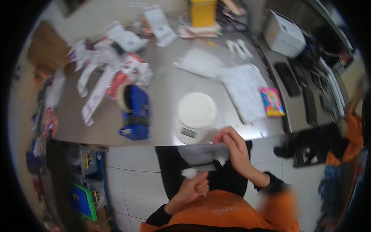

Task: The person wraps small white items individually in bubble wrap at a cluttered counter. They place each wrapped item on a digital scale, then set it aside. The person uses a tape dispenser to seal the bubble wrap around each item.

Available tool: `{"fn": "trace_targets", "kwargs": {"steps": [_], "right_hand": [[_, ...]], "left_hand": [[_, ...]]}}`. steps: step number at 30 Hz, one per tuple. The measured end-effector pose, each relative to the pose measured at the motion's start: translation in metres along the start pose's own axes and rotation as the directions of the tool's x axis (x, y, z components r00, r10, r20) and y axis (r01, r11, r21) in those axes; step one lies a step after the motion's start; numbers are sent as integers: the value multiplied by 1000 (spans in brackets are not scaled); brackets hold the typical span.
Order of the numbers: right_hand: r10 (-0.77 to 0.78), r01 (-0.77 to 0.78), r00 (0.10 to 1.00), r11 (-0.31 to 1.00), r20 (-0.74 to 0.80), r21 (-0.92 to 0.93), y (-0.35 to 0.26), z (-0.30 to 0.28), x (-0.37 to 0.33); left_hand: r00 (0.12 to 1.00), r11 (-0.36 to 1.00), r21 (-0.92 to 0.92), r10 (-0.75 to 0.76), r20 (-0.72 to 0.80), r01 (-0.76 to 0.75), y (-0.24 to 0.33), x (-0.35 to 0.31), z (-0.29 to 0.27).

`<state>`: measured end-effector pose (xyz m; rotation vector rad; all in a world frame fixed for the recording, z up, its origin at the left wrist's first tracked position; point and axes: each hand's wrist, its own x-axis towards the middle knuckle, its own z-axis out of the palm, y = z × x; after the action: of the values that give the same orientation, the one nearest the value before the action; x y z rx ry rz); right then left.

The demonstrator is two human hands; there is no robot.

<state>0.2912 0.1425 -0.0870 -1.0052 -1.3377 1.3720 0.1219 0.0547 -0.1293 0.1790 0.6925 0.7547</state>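
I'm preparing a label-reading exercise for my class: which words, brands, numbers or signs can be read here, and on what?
Orange shirt: pale lettering, which I won't copy out.
Scale display: too small and blurred to read.
Bright pink packet: print too blurred to read.
White slip at the back: marks too blurred to read.

A packing workplace, metal table, scale, tape dispenser, white pouches, paper slips, heaped plastic packets, tiled floor.

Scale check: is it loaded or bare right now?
Bare: the white digital scale shows its round plate as a plain white disc, nothing resting on it. The right hand is off the plate.
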Motion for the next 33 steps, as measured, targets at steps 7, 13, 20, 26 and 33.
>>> {"fn": "trace_targets", "kwargs": {"steps": [7,13,20,26,33], "right_hand": [[-270,317,934,929,235,-192,30,152,28],[-288,370,927,807,239,-460,41,178,94],[-853,853,504,516,-135,-80,54,171,33],[-762,752,645,646,-57,-131,66,191,10],[-613,617,785,761,88,-200,27,180,35]], "left_hand": [[661,699,37,691,-295,-714,102,-71,-58],[772,754,-165,612,-175,-635,119,-72,-79],[741,489,-630,635,-218,-604,121,-56,-63],[765,573,-527,579,-283,-628,99,-44,-36],[771,712,-347,634,-57,-611,107,-58,-51]]}}
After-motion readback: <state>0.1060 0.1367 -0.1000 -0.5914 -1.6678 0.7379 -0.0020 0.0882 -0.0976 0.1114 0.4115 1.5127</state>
